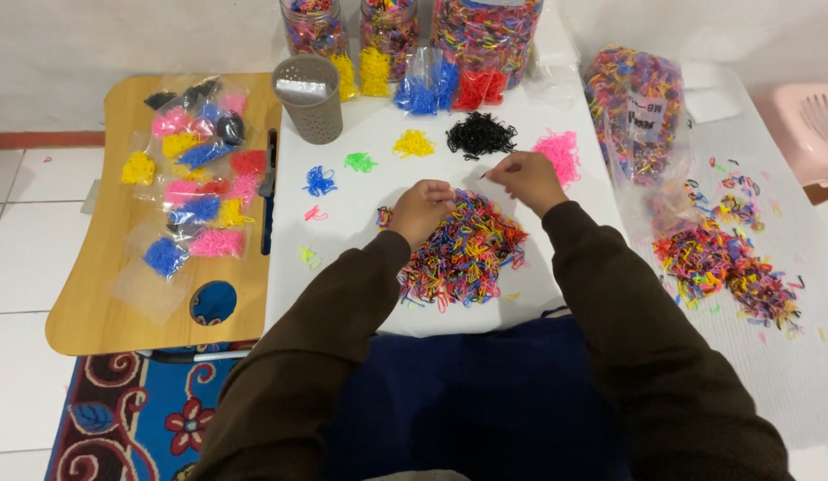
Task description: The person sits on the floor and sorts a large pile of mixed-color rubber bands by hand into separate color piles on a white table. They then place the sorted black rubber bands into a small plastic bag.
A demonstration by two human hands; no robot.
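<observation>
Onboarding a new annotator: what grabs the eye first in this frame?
The big mixed-colour heap of small elastic bands at the centre of the white table, with the left hand and right hand over its far edge. Behind it lie small single-colour piles, notably the black pile and the pink pile.

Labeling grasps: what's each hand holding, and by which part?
Right hand pinches one thin dark band at its end. Left hand rests curled on the mixed pile; any hold there cannot be told.
</observation>
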